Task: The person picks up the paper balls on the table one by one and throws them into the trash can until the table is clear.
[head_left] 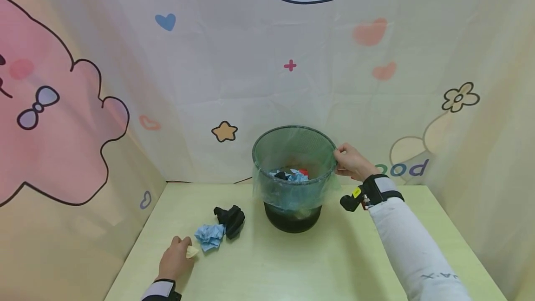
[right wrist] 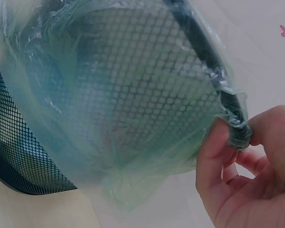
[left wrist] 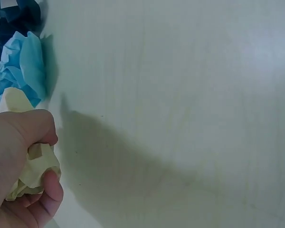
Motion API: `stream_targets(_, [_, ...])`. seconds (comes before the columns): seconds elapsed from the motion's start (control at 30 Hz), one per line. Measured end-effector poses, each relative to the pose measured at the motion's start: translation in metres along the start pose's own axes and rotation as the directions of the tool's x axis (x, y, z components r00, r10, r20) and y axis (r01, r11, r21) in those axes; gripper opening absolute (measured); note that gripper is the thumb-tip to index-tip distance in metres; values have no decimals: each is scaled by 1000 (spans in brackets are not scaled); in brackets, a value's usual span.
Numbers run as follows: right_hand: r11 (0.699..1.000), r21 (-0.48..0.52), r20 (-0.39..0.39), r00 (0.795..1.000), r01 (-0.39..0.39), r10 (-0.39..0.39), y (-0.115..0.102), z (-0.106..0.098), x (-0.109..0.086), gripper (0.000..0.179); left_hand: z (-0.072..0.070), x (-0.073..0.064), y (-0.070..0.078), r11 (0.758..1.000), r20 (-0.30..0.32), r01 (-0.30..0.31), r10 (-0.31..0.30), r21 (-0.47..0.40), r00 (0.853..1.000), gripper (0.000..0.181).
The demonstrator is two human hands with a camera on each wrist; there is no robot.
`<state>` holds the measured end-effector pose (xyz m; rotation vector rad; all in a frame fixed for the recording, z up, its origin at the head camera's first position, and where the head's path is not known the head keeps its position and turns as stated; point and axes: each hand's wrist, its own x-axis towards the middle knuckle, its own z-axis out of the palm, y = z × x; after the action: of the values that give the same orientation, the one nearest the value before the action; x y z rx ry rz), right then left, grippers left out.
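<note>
A black mesh wastebasket (head_left: 292,219) stands on the table, lined with a thin green plastic bag (head_left: 288,194) folded over its rim. My right hand (head_left: 353,161) pinches the rim and bag at the right side; in the right wrist view the thumb and fingers (right wrist: 211,166) close round the rim. Crumpled blue, black and red paper (head_left: 296,175) lies inside the basket. At the front left, my left hand (head_left: 174,259) grips a crumpled yellowish paper ball (left wrist: 38,168), partly hidden by the fingers. Just beyond it lies a crumpled blue paper ball (head_left: 210,236), touching a black one (head_left: 231,221).
The pale table (head_left: 267,268) runs back to a printed curtain (head_left: 251,82) close behind the wastebasket. More curtain hangs along the left and right sides. Each wrist wears a strap, and a small black camera (head_left: 351,202) juts from the right one.
</note>
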<state>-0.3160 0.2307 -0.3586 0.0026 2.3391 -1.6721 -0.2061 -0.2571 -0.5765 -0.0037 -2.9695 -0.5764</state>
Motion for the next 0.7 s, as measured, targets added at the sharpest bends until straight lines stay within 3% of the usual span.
stream_targets(0.43, [1000, -9, -12, 1000, -17, 17, 4, 2, 2, 11, -11, 15, 10, 997, -28, -68, 68, 29, 997, 34])
stream_targets(0.7, [1000, -3, -4, 1000, 4, -4, 1, 0, 1, 9, -25, 25, 31, 991, -62, -137, 137, 13, 989, 31])
